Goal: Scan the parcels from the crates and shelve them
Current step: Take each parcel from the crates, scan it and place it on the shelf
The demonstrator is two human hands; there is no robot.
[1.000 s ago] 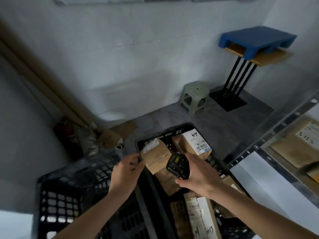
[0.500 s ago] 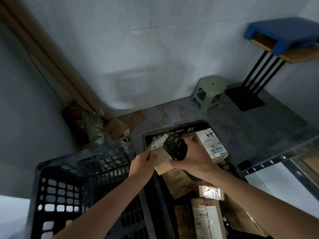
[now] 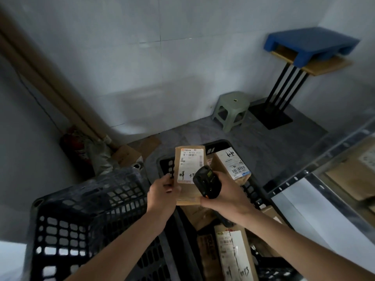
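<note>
Since half a second ago you have raised the brown parcel and turned its white label up toward you, where before it lay lower behind the scanner.

Head view: your left hand pinches the parcel's left edge, thumb on its face. Your right hand is wrapped around the black handheld scanner, which touches the parcel's right side, over the label's lower corner. Both are held above the black crate of parcels, where a second labelled box lies just beyond. Another black crate sits to the left. A green stool and metal shelving stand further off.
</note>
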